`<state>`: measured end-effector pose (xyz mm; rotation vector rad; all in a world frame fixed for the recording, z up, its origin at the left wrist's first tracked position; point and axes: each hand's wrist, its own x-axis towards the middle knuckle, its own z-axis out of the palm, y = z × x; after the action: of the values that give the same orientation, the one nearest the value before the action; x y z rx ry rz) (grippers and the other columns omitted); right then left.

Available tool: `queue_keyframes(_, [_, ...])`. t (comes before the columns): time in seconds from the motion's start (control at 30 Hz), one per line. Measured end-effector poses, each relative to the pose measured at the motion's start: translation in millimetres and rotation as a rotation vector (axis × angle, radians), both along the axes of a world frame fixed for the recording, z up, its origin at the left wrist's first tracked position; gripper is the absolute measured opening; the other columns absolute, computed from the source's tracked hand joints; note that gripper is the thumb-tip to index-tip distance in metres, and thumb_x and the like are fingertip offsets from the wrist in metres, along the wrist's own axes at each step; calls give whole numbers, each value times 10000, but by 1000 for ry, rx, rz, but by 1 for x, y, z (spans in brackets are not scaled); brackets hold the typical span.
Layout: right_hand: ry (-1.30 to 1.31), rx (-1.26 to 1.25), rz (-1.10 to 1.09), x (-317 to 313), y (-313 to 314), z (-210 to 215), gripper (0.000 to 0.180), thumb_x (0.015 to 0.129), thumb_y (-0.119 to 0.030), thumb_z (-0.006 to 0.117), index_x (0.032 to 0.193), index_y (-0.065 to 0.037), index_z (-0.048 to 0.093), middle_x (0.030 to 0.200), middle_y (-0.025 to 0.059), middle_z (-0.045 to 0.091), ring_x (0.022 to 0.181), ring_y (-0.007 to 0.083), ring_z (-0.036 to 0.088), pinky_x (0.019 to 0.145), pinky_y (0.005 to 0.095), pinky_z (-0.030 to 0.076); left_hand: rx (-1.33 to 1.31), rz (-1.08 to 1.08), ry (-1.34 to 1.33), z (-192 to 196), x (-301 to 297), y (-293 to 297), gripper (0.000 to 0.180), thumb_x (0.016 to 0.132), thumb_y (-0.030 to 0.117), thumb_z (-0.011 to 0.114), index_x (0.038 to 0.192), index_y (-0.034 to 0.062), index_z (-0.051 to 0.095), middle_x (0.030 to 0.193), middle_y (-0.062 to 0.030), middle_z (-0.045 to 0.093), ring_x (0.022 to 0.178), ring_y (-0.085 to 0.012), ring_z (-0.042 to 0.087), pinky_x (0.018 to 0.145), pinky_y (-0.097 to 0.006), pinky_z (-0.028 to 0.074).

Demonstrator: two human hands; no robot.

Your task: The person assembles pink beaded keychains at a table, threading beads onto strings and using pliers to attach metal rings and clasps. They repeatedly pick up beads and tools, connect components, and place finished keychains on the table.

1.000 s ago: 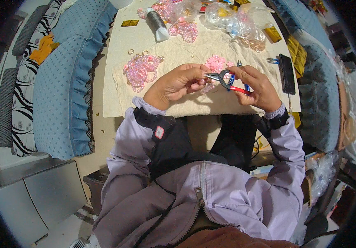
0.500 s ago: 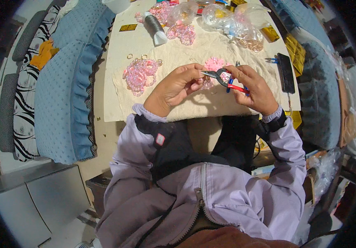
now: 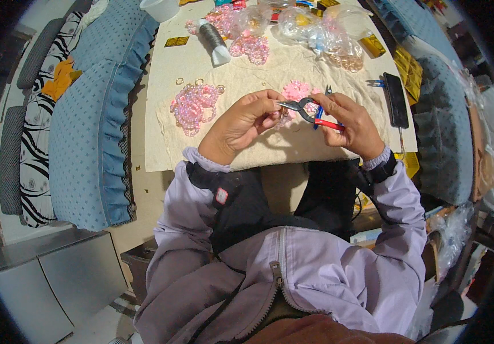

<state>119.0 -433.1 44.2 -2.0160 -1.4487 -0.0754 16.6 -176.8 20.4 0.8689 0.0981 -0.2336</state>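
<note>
Two hands meet over the cream cloth-covered table [image 3: 258,152]. Our right hand [image 3: 350,123] is wrapped tight around the red-handled black pliers [image 3: 307,112], whose tips point to nine o'clock at our left hand [image 3: 244,123]. That hand's fingers are pinched closed on something small and pinkish; we cannot tell what. Just behind the pliers, at twelve o'clock, lies a small pink bead cluster [image 3: 295,90]. At nine o'clock of the left hand sits a heap of clear pink beads [image 3: 192,106]. At three o'clock of the right hand lies a black phone [image 3: 396,99], and at eleven o'clock of the hands a spool of grey wire [image 3: 214,39].
</note>
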Motion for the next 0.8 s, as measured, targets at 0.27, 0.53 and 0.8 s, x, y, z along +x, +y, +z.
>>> queue_keyframes(0.27, [64,47,44,8,2,1,608,786,-252,806,1345,-92,629,937,116,616,792,254,622,703,352,527,49,-171,-44,4,4,7,181,920,127,666,1024,-13,618,852,-27,595,670,-55,465,593,-165,381])
queue_keyframes(0.53, [-34,-25,-321,40,-24,-24,561,824,-312,791,1295,-50,636,1135,160,662,981,322,663,848,407,534,77,-30,-35,-4,6,14,187,995,163,638,1095,5,638,918,-21,606,767,-69,536,680,-179,463])
queue_keyframes(0.8, [-364,-110,-458,49,-36,-46,411,844,-274,760,1189,-65,681,1162,125,672,1079,340,616,941,430,489,55,-44,-63,-1,4,14,202,1014,171,618,1120,1,637,939,-21,610,785,-67,535,695,-187,462])
